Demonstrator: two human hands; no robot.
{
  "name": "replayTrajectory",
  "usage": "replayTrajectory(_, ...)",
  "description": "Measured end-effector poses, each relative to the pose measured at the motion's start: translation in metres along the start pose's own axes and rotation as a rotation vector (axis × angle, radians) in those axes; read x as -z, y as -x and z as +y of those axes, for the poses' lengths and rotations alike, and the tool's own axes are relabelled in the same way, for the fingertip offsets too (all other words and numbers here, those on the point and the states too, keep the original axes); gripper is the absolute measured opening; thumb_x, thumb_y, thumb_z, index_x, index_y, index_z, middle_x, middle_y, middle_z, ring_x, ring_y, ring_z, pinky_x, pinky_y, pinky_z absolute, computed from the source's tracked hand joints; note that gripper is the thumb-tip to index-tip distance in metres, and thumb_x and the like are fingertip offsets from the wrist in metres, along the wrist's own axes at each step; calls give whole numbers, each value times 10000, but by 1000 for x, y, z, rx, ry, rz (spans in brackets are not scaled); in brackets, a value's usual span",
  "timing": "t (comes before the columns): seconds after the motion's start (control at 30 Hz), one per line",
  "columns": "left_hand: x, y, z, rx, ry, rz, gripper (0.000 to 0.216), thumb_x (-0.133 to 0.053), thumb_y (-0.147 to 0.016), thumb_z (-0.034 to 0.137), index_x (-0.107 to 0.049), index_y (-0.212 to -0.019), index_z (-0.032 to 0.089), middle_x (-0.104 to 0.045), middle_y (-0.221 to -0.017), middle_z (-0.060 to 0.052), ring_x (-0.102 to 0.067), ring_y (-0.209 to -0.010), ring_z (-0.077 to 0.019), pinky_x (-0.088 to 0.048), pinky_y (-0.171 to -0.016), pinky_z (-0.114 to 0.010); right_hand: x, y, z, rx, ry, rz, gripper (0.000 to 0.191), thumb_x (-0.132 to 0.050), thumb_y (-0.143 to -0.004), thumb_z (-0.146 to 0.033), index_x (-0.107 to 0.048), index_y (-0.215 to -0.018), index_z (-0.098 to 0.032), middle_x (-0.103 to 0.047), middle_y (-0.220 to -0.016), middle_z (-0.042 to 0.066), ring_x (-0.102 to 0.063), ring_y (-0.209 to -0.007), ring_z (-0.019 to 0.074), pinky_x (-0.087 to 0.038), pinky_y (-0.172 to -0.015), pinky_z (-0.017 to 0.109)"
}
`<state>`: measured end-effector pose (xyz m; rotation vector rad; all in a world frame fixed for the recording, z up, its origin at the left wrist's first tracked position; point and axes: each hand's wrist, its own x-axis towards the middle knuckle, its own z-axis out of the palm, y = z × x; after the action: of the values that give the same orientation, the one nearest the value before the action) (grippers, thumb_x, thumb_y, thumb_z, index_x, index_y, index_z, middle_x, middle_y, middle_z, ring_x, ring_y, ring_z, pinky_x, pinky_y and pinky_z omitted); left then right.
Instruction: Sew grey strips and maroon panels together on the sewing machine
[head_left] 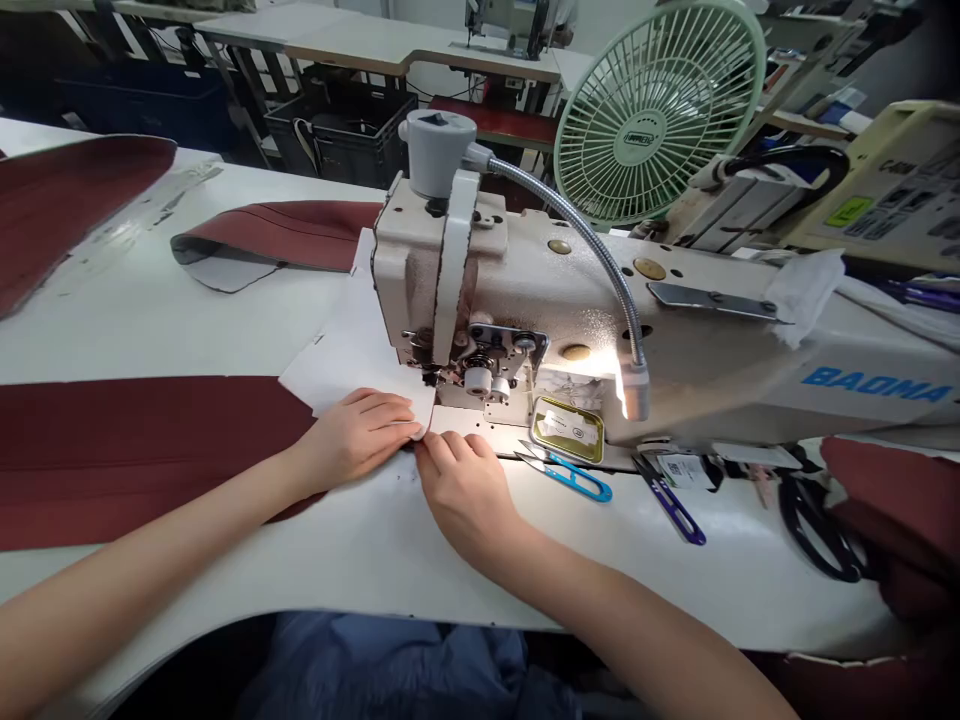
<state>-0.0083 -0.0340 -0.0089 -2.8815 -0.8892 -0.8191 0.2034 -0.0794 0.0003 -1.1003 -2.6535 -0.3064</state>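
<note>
My left hand (pixel 358 433) lies flat with fingers together on a white fabric piece (pixel 352 355) that runs under the head of a cream sewing machine (pixel 525 300). A long maroon fabric strip (pixel 135 455) joins that white piece and stretches off to the left. My right hand (pixel 465 490) rests on the table just right of the white piece's curved end, its fingertips pinching that edge near the needle area (pixel 431 378).
Blue-handled thread snips (pixel 570 472), purple snips (pixel 675 503) and a small tin (pixel 568 430) lie right of my hands. Black scissors (pixel 817 530) and maroon cloth (pixel 892 510) sit far right. More maroon pieces (pixel 292 230) lie behind; a green fan (pixel 660 105) stands beyond the machine.
</note>
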Motion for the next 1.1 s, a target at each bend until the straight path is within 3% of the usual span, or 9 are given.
replayTrajectory(0.13,-4,-7,-12,-18,32,3,158,-534,-927,116,-636,-1023,189,-678,-976,-39,-618,-958,-165,-467,-873,-322,-1,-5,9,-114,-12,-54,160,-522,-911,-129,-648,-1001,-169,-597,-922,65,-480,-778,196,-359,-643,340)
replayTrajectory(0.43,-6,-24,-36,-66,3,-8,170,-486,-956,135,-636,-1009,195,-669,-944,-22,-588,-920,-157,-434,-843,-305,2,-21,20,-213,-44,-188,214,-480,-978,-249,-631,-1128,-223,-612,-1009,85,-517,-915,219,-382,-751,355)
replayTrajectory(0.63,-9,-31,-49,-47,-28,-68,177,-542,-943,241,-678,-1055,248,-697,-972,-10,-580,-858,-158,-422,-819,-316,2,-22,24,-200,-130,-162,338,-462,-980,-240,-570,-1294,-181,-570,-1317,116,-531,-1073,234,-410,-880,388)
replayTrajectory(0.87,-10,-38,-60,-25,-2,-88,255,-490,-972,276,-743,-944,267,-705,-915,-23,-598,-861,-166,-424,-787,-307,-6,-22,33,-227,-299,-68,262,-475,-971,-210,-645,-1169,-191,-665,-1209,106,-579,-1092,233,-439,-896,397)
replayTrajectory(0.97,-10,-39,-63,66,22,-151,345,-462,-980,335,-750,-817,238,-681,-760,-31,-598,-807,-175,-424,-798,-309,23,-19,33,-169,-614,88,197,-471,-966,-198,-657,-1031,-189,-700,-1120,82,-628,-1021,174,-492,-878,337)
replayTrajectory(1.07,-12,-38,-67,87,8,-181,415,-439,-985,352,-735,-730,214,-630,-625,-26,-582,-714,-174,-411,-772,-308,81,6,22,-93,-887,230,203,-436,-959,-241,-639,-952,-243,-714,-998,46,-664,-918,127,-540,-789,267)
replayTrajectory(1.1,-12,-37,-68,70,4,-181,426,-430,-988,353,-733,-727,208,-618,-602,-24,-573,-683,-170,-405,-755,-304,102,19,14,-133,-904,195,220,-426,-968,-276,-641,-925,-284,-716,-949,21,-671,-861,124,-550,-771,266)
